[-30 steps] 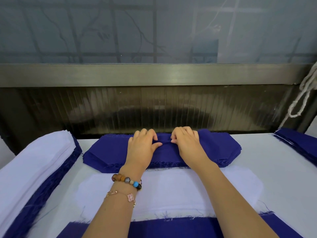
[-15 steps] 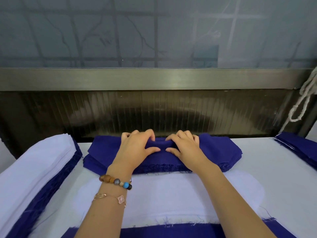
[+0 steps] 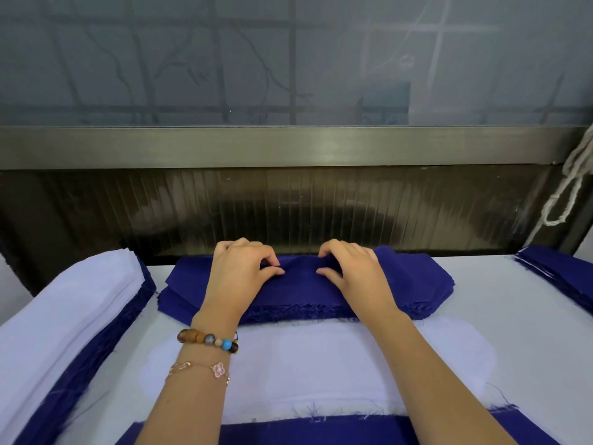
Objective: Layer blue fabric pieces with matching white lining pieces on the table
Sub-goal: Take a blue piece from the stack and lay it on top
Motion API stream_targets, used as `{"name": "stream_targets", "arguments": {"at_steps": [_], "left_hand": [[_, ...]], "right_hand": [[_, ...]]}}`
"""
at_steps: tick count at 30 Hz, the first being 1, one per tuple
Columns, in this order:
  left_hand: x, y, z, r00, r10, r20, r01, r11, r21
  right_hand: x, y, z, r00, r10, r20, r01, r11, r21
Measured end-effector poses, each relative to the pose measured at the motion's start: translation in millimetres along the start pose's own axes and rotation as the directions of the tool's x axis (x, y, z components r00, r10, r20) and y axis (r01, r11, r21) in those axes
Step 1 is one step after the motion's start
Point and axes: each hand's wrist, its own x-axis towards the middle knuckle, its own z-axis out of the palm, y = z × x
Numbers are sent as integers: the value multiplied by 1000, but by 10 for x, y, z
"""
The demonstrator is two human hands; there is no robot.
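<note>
A stack of blue fabric pieces (image 3: pixel 414 284) lies at the far middle of the table. My left hand (image 3: pixel 237 277) and my right hand (image 3: pixel 353 274) rest on top of it, fingers curled, each pinching the top blue piece between thumb and fingertips near the stack's centre. A small ridge of blue cloth rises between the two hands. In front of the stack a white lining piece (image 3: pixel 308 364) lies flat. It sits on a blue piece (image 3: pixel 308 431) whose near edge shows at the bottom.
A tall pile of white lining over blue pieces (image 3: pixel 61 319) fills the left side. Another blue stack (image 3: pixel 564 271) sits at the far right edge. The white table (image 3: pixel 529 332) ends at a dark ribbed wall below a window. A cord (image 3: pixel 568 187) hangs at right.
My hands have drawn apart along the top of the blue stack, left hand leftward and right hand rightward, still pinching the top piece. The view tilted slightly.
</note>
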Motion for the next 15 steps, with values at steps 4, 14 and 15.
{"name": "stream_targets", "arguments": {"at_steps": [4, 14, 15], "left_hand": [[1, -48, 30, 999, -32, 0, 32, 999, 7], [-1, -183, -62, 978, -170, 118, 168, 985, 27], [-10, -218, -96, 967, -220, 126, 218, 975, 28]], "right_hand": [[-7, -6, -34, 999, -25, -42, 24, 999, -28], [120, 155, -233, 980, 127, 157, -94, 975, -201], [127, 214, -294, 966, 186, 180, -145, 965, -219]]}}
